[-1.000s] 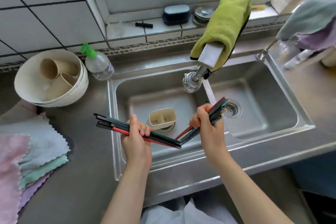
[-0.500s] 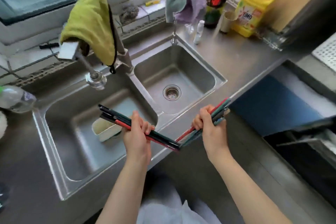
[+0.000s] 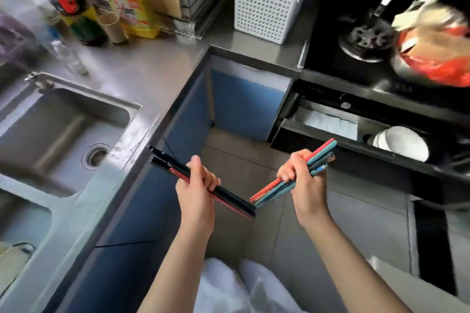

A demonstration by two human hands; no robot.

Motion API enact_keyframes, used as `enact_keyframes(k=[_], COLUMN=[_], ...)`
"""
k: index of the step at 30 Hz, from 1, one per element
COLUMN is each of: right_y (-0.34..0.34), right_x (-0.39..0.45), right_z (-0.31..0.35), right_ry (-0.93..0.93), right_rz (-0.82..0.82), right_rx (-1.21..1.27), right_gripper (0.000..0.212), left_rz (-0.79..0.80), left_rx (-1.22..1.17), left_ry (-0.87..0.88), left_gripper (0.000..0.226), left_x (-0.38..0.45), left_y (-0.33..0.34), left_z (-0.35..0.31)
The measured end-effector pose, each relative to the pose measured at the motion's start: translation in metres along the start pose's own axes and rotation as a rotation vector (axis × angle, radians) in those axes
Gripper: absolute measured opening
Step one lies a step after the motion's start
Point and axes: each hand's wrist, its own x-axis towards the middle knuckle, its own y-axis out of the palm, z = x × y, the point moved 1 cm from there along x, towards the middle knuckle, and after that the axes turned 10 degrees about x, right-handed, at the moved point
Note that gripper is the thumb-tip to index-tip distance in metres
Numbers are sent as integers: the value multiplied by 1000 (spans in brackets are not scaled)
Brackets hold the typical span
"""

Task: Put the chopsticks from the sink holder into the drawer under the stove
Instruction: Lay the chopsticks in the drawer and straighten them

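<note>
Left hand [image 3: 195,185] clutching dark chopsticks [image 3: 229,194], right hand [image 3: 304,176] clutching teal-red chopsticks [image 3: 321,154], open drawer [image 3: 356,140] beyond

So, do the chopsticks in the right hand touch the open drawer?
Apart. The head view shows the right hand holding its chopsticks over the floor, short of the drawer front.

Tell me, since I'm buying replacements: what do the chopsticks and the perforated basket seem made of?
The chopsticks in the left hand and those in the right hand look like coloured plastic or lacquered wood: uniform red, teal and black, slight sheen. The white basket looks like moulded matte plastic, with regular round holes.
</note>
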Motion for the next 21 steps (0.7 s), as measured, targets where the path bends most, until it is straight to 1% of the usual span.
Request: enact_keyframes(k=[2,6,10,14,18,21], right_y=[-22,-61,-88,-111,-122,-132], right_x=[10,35,67,114,166,205], right_z=[14,37,50,62,76,86], right_ry=[-17,-38,-66,-111,-105,-102], right_rz=[-60,-167,-258,-325,-409,-468], right_rx=[26,69,98,67,56,40], right_gripper=[44,54,44,48,51,42], left_rz=[51,146,218,270,306,350], left_rx=[39,109,147,165,192,217], left_ry=[-6,-29,-41,-50,-66,-63], left_gripper=[41,40,38,40,39,39], left_x=[-1,10,29,56,87,111], left_y=[31,90,143,199,254,295], left_z=[8,26,36,43,44,43])
